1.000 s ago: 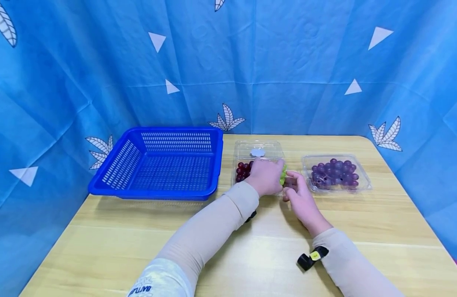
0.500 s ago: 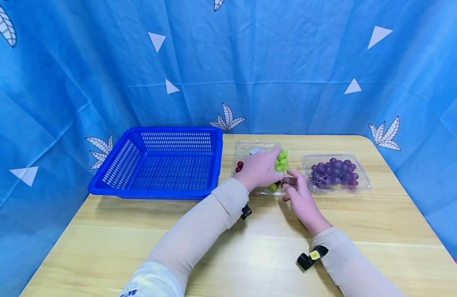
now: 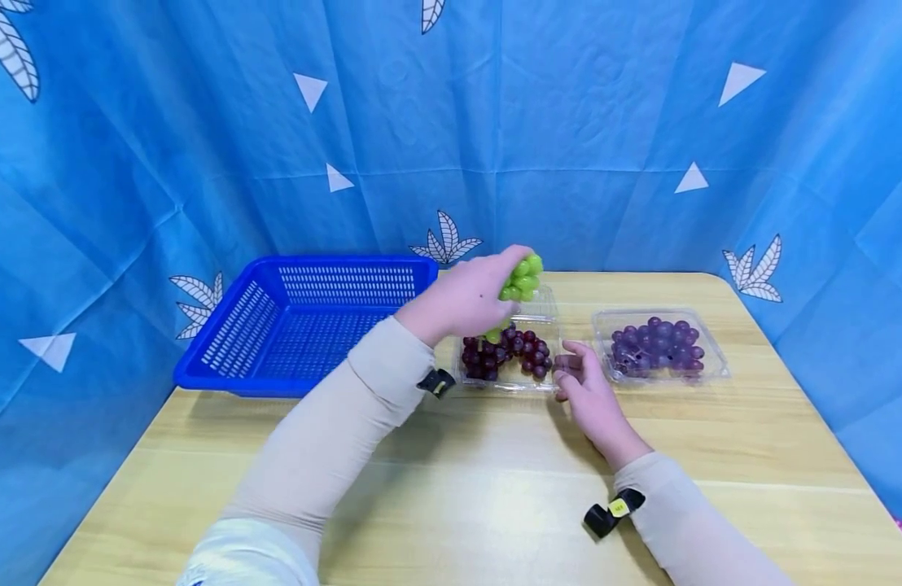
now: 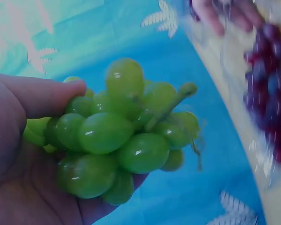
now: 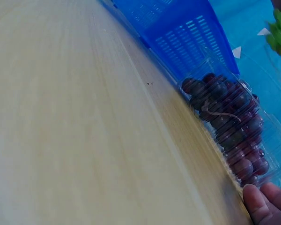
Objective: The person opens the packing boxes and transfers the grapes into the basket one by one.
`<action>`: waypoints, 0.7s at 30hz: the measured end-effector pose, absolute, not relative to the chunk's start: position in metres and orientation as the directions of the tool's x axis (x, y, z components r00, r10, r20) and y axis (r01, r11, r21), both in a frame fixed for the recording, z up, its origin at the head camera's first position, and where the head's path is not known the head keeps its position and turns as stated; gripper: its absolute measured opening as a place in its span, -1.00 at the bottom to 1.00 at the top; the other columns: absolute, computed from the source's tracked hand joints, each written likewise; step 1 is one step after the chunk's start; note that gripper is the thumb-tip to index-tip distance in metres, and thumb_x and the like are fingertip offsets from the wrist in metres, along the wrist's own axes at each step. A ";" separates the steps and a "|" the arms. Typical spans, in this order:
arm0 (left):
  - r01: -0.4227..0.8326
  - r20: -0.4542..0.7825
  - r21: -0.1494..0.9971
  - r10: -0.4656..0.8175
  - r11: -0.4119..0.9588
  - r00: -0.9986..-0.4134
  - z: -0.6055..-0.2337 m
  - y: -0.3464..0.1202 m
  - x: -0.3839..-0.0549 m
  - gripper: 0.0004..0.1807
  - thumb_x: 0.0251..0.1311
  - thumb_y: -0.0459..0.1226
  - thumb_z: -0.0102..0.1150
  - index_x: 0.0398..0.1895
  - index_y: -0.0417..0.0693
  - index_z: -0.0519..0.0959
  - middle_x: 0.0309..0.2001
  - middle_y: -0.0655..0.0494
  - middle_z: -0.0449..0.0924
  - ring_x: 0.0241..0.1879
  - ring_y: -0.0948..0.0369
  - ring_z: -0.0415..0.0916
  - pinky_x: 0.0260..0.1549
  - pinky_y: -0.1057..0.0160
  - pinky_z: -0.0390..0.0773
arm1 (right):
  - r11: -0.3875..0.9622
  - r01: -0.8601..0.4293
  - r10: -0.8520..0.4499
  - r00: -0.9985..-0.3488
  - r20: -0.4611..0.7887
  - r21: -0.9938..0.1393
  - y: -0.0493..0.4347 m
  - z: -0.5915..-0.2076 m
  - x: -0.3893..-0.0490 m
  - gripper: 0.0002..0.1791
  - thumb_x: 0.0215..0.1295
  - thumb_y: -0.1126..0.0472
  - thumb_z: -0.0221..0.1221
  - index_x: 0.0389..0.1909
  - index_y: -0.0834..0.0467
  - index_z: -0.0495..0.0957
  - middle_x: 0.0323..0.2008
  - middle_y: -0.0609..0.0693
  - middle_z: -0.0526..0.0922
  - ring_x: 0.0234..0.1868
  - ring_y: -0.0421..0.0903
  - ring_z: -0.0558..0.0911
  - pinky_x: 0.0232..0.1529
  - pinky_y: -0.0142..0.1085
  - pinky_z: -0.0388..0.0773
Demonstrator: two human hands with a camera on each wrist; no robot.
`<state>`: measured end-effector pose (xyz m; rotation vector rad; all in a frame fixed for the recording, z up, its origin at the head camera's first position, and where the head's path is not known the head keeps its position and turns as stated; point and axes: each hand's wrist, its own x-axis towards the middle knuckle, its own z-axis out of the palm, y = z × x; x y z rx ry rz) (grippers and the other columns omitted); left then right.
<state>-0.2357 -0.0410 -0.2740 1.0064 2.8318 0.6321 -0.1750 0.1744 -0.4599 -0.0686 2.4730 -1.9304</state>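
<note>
A bunch of green grapes is gripped in my left hand, raised above the table between the blue basket and the open clear clamshell box. Its stem sticks out on the side away from the palm in the left wrist view. Dark red grapes lie inside the box below, partly hidden by my left hand in the head view. At the box's right side rests my right hand, its relaxed fingers against or very near the plastic edge; exact contact is hard to tell.
A blue slotted basket stands at the left rear of the wooden table. To the right is another clear box with purple grapes. A blue patterned curtain hangs behind.
My left hand has lifted the green grapes out of the box and carried them up and left. The red grapes beneath are now uncovered. My right hand has stayed beside the box.
</note>
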 end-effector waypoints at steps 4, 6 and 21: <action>0.525 0.021 0.442 0.576 0.727 -0.817 -0.268 -0.067 -0.245 -0.28 0.35 -0.19 0.27 0.50 0.06 0.18 -0.14 0.16 0.52 -0.35 0.22 0.59 -0.44 0.31 0.64 | 0.241 -0.036 -0.041 -0.999 0.027 -0.970 0.173 -0.460 -0.175 -0.38 0.50 0.33 -0.01 0.52 0.24 0.06 0.29 0.35 0.37 0.00 0.20 0.55 -0.07 -0.18 0.61; 0.470 -0.019 0.457 0.536 0.755 -0.844 -0.266 -0.080 -0.252 -0.25 0.35 -0.15 0.28 0.52 0.06 0.15 -0.17 0.13 0.52 -0.43 0.19 0.61 -0.51 0.28 0.65 | 0.241 -0.037 -0.044 -0.999 0.027 -0.970 0.172 -0.461 -0.175 -0.38 0.50 0.33 -0.01 0.52 0.24 0.06 0.29 0.36 0.37 0.03 0.20 0.54 -0.07 -0.19 0.61; 0.104 -0.324 0.285 0.198 0.953 -0.925 -0.300 -0.153 -0.304 -0.05 0.41 0.01 0.15 0.61 -0.17 -0.15 0.42 -0.26 0.26 0.26 -0.13 0.40 0.27 -0.18 0.37 | 0.227 -0.044 -0.049 -0.998 0.033 -0.973 0.173 -0.464 -0.176 -0.38 0.52 0.33 -0.02 0.52 0.24 0.06 0.30 0.36 0.35 0.16 0.23 0.48 -0.06 -0.21 0.61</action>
